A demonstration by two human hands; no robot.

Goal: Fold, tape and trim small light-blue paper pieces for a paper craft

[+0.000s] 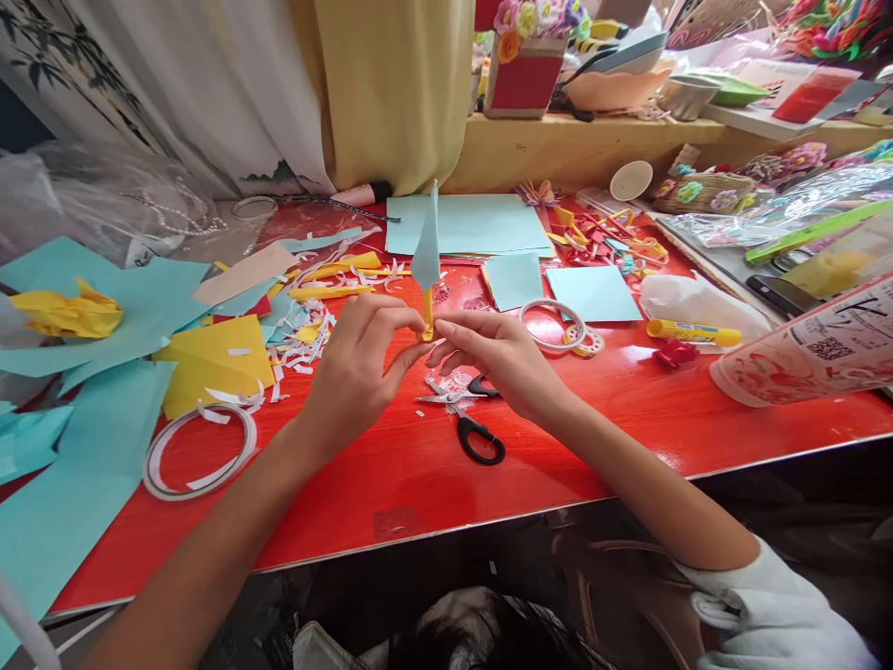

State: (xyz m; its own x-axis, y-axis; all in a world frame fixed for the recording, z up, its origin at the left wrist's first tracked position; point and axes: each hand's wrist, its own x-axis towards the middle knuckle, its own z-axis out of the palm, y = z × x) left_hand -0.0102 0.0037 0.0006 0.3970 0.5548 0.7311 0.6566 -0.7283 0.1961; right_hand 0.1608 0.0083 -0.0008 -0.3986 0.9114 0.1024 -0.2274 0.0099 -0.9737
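A person's bare hands met over the middle of a red table (335,512), holding a pointed blue paper piece (427,247) upright by its narrow yellow base (428,307). The left hand (363,358) pinched the base between thumb and fingertips; the right hand (499,354) closed its thumb and forefinger on the base's other side, its remaining fingers curled beneath. Below them, towards the table's near edge, black-handled scissors (480,454) lay with blades parted. A large tape ring (154,475) sat near the left end of the near edge, just beside a yellow sheet (216,363). Blue sheets (474,223) were stacked along the far edge, with a blue square (593,293) in front. Towards the right end lay a yellow glue stick (687,331), near a printed plastic cup (809,344) that stood tilted in view.
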